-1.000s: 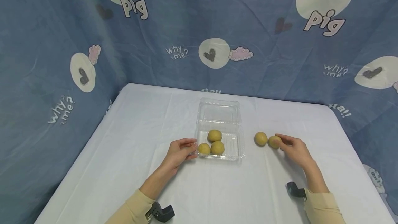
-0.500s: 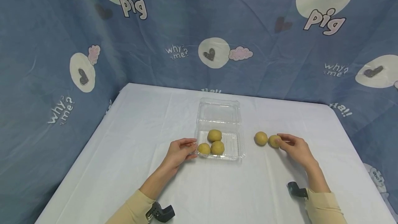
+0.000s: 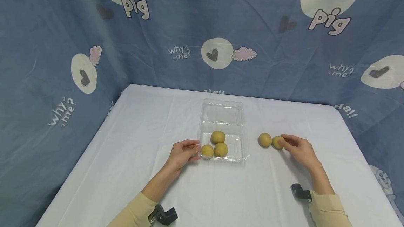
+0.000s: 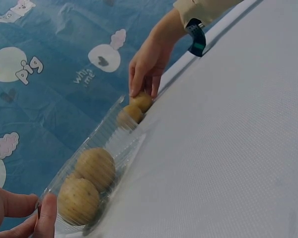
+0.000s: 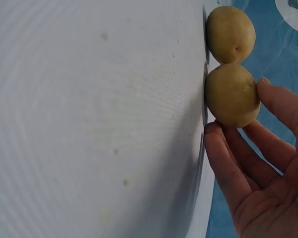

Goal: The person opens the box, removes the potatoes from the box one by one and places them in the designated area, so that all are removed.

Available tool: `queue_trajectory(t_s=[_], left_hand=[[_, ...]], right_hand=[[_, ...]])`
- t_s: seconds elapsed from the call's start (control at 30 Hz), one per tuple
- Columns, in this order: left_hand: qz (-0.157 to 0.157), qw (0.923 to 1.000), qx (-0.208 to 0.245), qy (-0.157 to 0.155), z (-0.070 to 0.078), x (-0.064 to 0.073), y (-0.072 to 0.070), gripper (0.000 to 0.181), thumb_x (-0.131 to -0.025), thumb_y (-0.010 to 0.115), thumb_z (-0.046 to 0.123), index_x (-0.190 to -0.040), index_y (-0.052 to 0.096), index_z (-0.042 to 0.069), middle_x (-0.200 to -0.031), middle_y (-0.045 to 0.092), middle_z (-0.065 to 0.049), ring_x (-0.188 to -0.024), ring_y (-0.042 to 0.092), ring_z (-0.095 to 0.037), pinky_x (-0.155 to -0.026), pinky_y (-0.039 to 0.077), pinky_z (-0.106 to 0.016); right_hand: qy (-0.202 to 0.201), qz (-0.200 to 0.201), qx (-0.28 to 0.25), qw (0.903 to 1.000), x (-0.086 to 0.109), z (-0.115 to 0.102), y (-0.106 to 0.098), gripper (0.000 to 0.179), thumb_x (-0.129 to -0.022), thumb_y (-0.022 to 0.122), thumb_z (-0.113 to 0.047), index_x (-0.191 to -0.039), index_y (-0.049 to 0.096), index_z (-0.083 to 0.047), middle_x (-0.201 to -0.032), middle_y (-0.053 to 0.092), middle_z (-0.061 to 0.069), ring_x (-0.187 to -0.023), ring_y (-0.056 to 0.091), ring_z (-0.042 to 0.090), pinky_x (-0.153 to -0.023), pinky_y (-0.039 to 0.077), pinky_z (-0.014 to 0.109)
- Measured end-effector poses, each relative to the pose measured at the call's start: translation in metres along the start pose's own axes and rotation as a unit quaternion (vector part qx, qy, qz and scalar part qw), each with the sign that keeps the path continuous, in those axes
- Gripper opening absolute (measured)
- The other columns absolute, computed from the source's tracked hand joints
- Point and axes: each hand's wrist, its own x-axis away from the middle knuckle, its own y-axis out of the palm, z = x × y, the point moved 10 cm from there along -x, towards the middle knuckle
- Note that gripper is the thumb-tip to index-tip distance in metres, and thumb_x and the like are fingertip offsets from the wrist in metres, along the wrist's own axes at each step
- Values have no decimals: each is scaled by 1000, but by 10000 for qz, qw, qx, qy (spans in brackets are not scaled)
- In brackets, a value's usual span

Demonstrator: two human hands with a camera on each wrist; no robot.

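Clear plastic box [image 3: 236, 147], one, lying on a white cloth [image 3: 142, 122], its lid [image 3: 222, 112] thrown back along the far side. By the look of it, light, thin-walled and springy; best held by the rim, without squeezing.

Inside the box, toward its left side: three yellow-brown potatoes, namely a rear one [image 3: 218, 137], a near-left one [image 3: 207, 150] and a near-right one [image 3: 221, 150].

Outside, to the right of the box: two more, an inner potato [image 3: 264, 140] and, beyond it, an outer potato [image 5: 232, 94], the pair touching. Probably firm, dense for their size and hard to bruise; the smooth round skin may roll, so grip across the widest part.

Left hand [image 3: 181, 155], at the box's left rim: thumb and fingers nearly together, pinching the edge.

Right hand [image 3: 301, 151], on the outer potato's far side from the box: fingers part-spread, thumb and fingertips holding it.
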Motion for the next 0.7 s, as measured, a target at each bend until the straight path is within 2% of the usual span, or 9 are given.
queue_trajectory(t_s=[0.3, 0.53, 0.7], left_hand=[[-33, 10000, -15, -13, 1, 0, 0, 31, -92, 67, 2, -120, 61, -9, -99, 58, -14, -82, 64, -17, -75, 61, -30], [-62, 10000, -10, 23, 3, 2, 1, 32, -92, 67, 3, -120, 60, -9, -100, 58, -13, -82, 63, -17, -76, 61, -31], [-67, 9999, -20, 74, 4, 2, 1, 33, -92, 68, 4, -121, 60, -10, -100, 58, -13, -81, 64, -17, -76, 61, -32]], right_hand=[[-19, 91, 111, 9999, 5, -4, -6, 62, -98, 57, -44, -138, 51, 3, -135, 53, 25, -120, 51, 45, -97, 47, 59], [111, 252, 320, 9991, 25, -2, -15, 68, -98, 56, -47, -142, 45, 3, -134, 53, 26, -120, 52, 45, -96, 47, 60], [304, 193, 524, 9980, 40, 3, -16, 70, -97, 56, -49, -141, 46, 5, -129, 57, 26, -116, 55, 45, -92, 50, 59]])
